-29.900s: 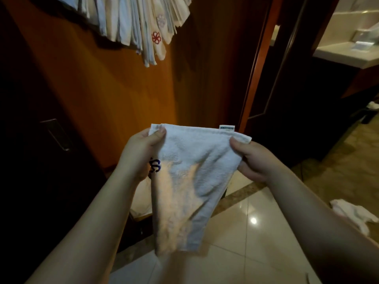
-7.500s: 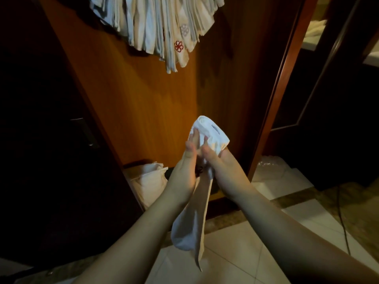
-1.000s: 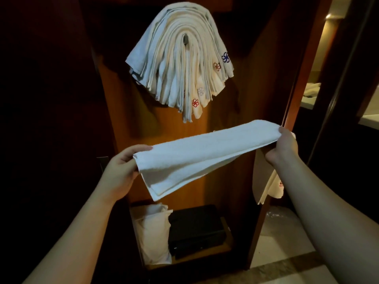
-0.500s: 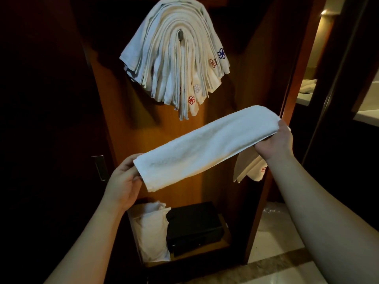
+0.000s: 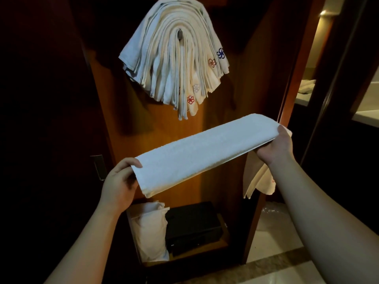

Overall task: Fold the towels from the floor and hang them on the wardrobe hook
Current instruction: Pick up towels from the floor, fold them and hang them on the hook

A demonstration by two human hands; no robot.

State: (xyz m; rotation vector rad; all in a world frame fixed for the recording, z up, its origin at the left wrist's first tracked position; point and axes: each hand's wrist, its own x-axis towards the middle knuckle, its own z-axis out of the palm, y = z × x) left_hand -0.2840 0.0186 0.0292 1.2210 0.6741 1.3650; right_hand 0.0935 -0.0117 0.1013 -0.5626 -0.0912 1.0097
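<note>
Folded white towel (image 5: 202, 153) held stretched as a long band in front of the open wardrobe (image 5: 231, 95), slanting up from lower left to upper right. Left hand (image 5: 120, 185) grips the near-left end: thumb on top at the edge, other fingers curled under the cloth, mostly hidden. Right hand (image 5: 276, 147) holds the far-right end, higher up; thumb lies over the top edge, fingers wrapped beneath & hidden, so can't tell their spread. A 2nd cream cloth (image 5: 257, 178) w/ a bit of red stitching hangs below the right hand; can't tell how it's held.

Above the band, well apart from it, a thick stack of folded towels (image 5: 174, 64) drapes over the metal hook (image 5: 179, 34) on the wardrobe's back panel, fanning out to both sides. Embroidered flower marks show on the hanging ends: red, grey, brownish, blue.

Wardrobe floor, low: white cloth bag (image 5: 150, 232) at left, just beside a black safe box (image 5: 193, 226) on its right. Far right, pale tiled floor (image 5: 276, 236) w/ a darker border strip, & a lit room beyond a doorway (image 5: 307, 78).
</note>
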